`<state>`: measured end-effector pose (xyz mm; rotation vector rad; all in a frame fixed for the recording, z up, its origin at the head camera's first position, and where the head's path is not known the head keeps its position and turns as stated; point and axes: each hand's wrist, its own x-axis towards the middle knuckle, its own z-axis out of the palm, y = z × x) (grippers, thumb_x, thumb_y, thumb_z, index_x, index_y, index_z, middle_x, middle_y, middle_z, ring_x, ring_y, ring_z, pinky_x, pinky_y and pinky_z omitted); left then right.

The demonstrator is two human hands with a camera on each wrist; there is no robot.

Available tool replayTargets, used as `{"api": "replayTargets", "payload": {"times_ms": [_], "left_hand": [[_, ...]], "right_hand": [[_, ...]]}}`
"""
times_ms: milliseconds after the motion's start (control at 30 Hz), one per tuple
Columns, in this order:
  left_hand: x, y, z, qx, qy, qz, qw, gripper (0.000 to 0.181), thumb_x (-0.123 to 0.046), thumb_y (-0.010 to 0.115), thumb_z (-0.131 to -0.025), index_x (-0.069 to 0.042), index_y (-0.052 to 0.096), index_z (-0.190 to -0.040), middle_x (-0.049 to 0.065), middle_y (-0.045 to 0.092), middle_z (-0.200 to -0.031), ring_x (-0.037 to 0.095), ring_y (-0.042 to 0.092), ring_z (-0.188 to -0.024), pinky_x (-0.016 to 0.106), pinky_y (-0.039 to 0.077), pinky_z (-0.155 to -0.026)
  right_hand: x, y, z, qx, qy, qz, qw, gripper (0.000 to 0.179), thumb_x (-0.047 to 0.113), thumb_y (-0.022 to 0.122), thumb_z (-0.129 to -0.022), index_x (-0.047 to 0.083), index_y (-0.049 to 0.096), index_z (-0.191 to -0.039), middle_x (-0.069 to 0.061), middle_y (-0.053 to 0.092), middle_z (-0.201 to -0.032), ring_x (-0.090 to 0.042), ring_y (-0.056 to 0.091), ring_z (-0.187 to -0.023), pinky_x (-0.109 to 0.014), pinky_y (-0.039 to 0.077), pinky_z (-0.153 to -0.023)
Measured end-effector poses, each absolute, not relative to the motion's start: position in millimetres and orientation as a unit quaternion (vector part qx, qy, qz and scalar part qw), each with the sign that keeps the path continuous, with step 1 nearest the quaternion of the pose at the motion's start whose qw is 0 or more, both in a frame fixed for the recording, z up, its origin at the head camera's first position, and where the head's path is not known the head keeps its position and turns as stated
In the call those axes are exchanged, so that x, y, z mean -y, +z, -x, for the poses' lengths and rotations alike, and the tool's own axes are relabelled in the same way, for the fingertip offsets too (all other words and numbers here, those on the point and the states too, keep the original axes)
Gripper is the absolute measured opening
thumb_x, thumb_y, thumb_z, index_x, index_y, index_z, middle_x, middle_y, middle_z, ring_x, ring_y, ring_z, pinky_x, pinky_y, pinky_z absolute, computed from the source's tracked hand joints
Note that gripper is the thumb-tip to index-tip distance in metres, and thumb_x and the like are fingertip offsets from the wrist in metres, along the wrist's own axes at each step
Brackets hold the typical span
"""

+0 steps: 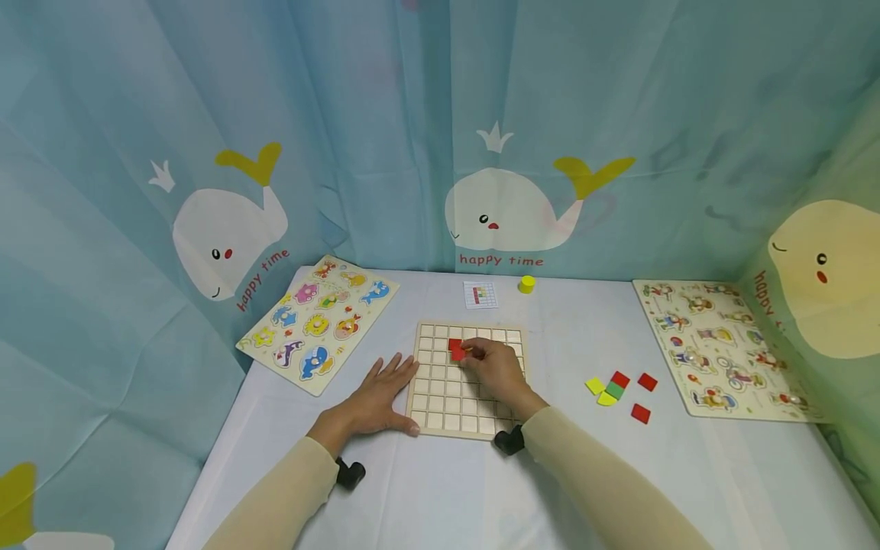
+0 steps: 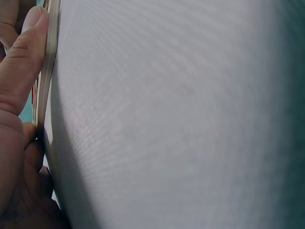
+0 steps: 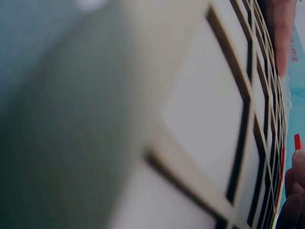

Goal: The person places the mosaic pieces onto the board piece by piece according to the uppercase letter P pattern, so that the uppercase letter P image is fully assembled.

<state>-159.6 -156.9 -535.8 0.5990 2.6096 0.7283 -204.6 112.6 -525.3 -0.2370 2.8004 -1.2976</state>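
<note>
A wooden grid board with square cells lies on the table. My right hand is over its upper middle, pinching a small red square tile between thumb and fingertips. Red tile surface shows beside those fingertips in the head view; a bit of yellow peeks out there, mostly hidden by the hand. My left hand rests at the board's left edge, fingers spread and thumb near the lower left corner. In the left wrist view the thumb touches the board's side.
Behind the board lie a small printed grid card and a yellow cylinder. To the right are loose red tiles, a green tile and yellow pieces. Picture puzzle boards flank the table, left and right.
</note>
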Motion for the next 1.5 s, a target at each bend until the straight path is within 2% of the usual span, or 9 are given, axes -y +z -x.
{"api": "replayTargets", "payload": {"times_ms": [200,1233,1333,1500], "left_hand": [[157,-537,160,-0.925,0.257,-0.213,0.181,0.124,-0.058,0.090,-0.074,-0.015,0.024,-0.169,0.000,0.017,-0.177,0.022,0.002,-0.166,0.045,-0.004,-0.136],[158,-537,160,-0.925,0.256,-0.214,0.179,0.122,-0.058,0.089,-0.075,-0.016,0.023,-0.170,-0.001,0.017,-0.177,0.022,0.002,-0.166,0.046,-0.004,-0.136],[158,-537,160,-0.925,0.258,-0.216,0.177,0.123,-0.058,0.089,-0.075,-0.015,0.024,-0.169,0.001,0.017,-0.177,0.023,0.003,-0.166,0.046,-0.003,-0.136],[158,-535,159,-0.924,0.262,-0.218,0.176,0.123,-0.057,0.090,-0.075,-0.014,0.024,-0.169,0.001,0.017,-0.177,0.023,0.003,-0.166,0.046,-0.003,-0.136]], "right_hand": [[-108,-526,202,-0.910,-0.405,0.080,0.023,0.027,0.011,0.080,-0.092,0.008,0.079,-0.118,-0.004,0.076,-0.096,-0.019,0.063,-0.084,-0.036,0.056,-0.077],[-100,-527,204,-0.923,-0.376,0.079,0.039,0.032,0.013,0.081,-0.092,0.009,0.078,-0.124,0.000,0.074,-0.094,-0.015,0.060,-0.080,-0.028,0.051,-0.067],[-100,-527,203,-0.920,-0.382,0.078,0.044,0.033,0.013,0.081,-0.092,0.009,0.077,-0.125,-0.001,0.073,-0.095,-0.016,0.060,-0.082,-0.030,0.052,-0.070],[-103,-527,205,-0.911,-0.403,0.071,0.042,0.032,0.011,0.080,-0.091,0.009,0.078,-0.123,-0.005,0.073,-0.104,-0.020,0.065,-0.093,-0.037,0.056,-0.082]]}}
